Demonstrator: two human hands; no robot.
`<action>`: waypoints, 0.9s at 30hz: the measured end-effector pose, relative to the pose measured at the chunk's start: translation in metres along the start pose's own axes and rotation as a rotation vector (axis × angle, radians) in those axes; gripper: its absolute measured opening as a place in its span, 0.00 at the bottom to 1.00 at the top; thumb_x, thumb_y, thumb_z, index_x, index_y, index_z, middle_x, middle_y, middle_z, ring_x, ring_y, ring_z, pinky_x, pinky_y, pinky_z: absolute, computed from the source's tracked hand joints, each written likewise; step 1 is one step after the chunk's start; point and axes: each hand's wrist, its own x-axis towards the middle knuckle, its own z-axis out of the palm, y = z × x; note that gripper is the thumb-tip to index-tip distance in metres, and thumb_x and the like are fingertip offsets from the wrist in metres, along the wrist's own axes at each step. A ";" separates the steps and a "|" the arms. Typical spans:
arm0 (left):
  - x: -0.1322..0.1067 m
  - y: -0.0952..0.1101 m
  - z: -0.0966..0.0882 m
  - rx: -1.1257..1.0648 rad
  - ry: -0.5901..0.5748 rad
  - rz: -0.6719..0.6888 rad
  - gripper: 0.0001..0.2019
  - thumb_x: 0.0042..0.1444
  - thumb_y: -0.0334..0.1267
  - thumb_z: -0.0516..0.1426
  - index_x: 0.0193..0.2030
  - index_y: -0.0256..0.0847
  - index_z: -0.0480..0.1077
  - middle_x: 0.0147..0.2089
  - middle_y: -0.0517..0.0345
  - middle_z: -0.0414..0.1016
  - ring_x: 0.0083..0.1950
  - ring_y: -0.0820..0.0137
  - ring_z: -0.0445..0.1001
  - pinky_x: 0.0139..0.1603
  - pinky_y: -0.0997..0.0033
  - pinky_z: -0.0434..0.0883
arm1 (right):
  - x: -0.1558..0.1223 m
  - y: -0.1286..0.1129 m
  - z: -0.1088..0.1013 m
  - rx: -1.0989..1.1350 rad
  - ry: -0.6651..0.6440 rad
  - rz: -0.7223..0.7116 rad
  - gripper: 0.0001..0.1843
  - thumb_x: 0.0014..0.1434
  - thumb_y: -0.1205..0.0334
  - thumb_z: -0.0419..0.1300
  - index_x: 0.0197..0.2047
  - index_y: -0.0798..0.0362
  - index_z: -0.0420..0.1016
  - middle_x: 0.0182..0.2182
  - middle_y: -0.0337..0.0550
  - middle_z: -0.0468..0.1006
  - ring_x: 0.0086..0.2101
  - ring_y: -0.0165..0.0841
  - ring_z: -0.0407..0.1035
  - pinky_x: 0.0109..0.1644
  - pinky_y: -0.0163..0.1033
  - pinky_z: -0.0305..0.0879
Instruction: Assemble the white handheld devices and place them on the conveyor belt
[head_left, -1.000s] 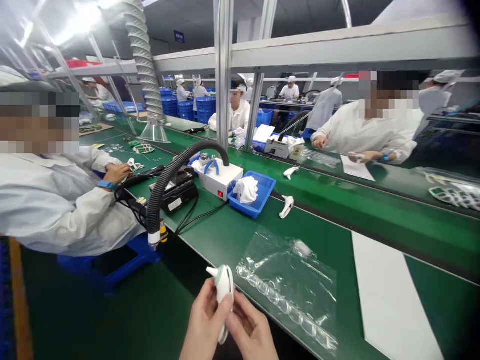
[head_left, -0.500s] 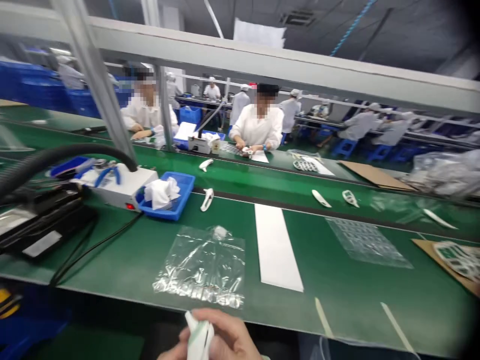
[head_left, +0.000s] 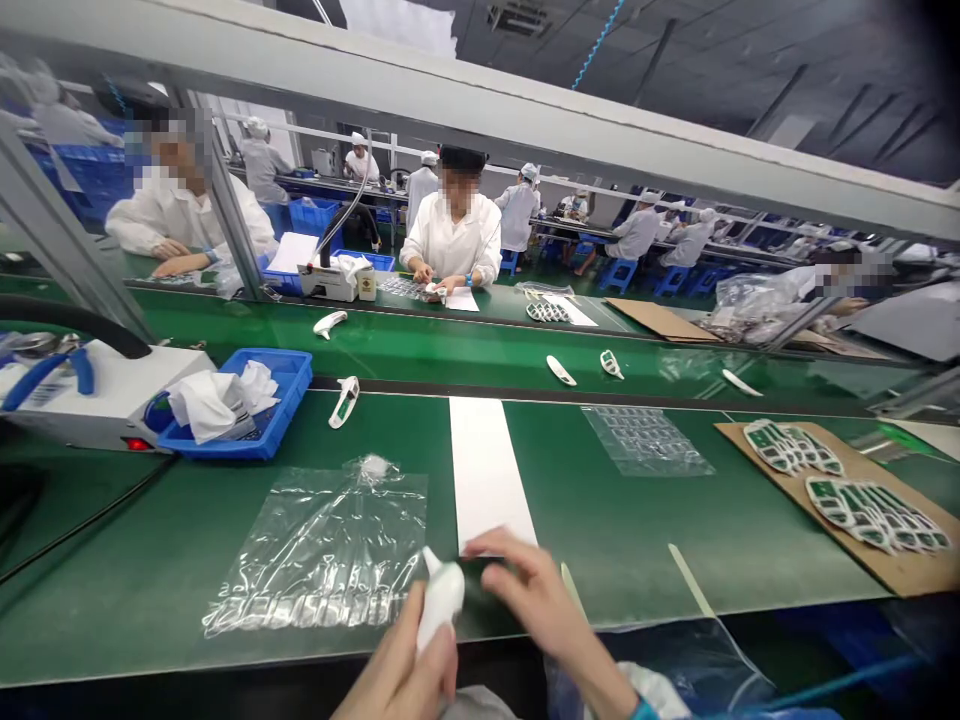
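A white ear thermometer point(head_left: 441, 605) with a narrow pointed tip is gripped in my left hand point(head_left: 409, 660), near the front edge of the bench. My fingers and thumb wrap its lower part, hiding much of it. Just to the right, my right hand point(head_left: 544, 595) is apart from the thermometer, with bent, spread fingers and nothing in them. Its fingertips hover over the near end of a white paper strip point(head_left: 491, 470). To the left of the strip lies a clear plastic bag point(head_left: 322, 545) on the green bench.
A blue tray point(head_left: 281, 420) with crumpled white tissue stands beside a white machine point(head_left: 97, 390). Cardboard point(head_left: 847, 545) at right bears several white-and-green shells point(head_left: 874, 512). A clear blister sheet point(head_left: 649, 440) lies nearer the middle. White casings point(head_left: 560, 371) rest on the belt; co-workers sit beyond.
My right hand has come off the thermometer and moved right, towards the paper strip. My left hand keeps the thermometer, now raised slightly. The view has turned right, bringing more of the cardboard in.
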 end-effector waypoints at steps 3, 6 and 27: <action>0.034 0.018 0.019 -0.017 -0.118 0.064 0.20 0.58 0.56 0.53 0.45 0.40 0.69 0.34 0.55 0.73 0.28 0.72 0.69 0.31 0.71 0.70 | 0.016 0.023 -0.050 -0.316 0.103 -0.073 0.09 0.59 0.57 0.60 0.37 0.50 0.81 0.34 0.45 0.73 0.39 0.40 0.67 0.46 0.45 0.60; 0.070 0.018 0.034 -0.015 -0.052 0.120 0.21 0.56 0.57 0.55 0.40 0.37 0.69 0.38 0.51 0.74 0.42 0.64 0.74 0.47 0.64 0.72 | 0.022 0.041 -0.069 -0.460 0.032 -0.043 0.07 0.59 0.62 0.59 0.36 0.50 0.80 0.33 0.43 0.71 0.38 0.39 0.66 0.45 0.45 0.58; 0.071 0.020 0.043 -0.153 0.008 0.031 0.31 0.57 0.65 0.46 0.32 0.36 0.69 0.18 0.60 0.69 0.19 0.74 0.65 0.22 0.76 0.62 | 0.019 -0.018 -0.014 -0.099 0.027 -0.038 0.07 0.63 0.64 0.53 0.31 0.51 0.64 0.27 0.35 0.68 0.29 0.30 0.62 0.35 0.35 0.58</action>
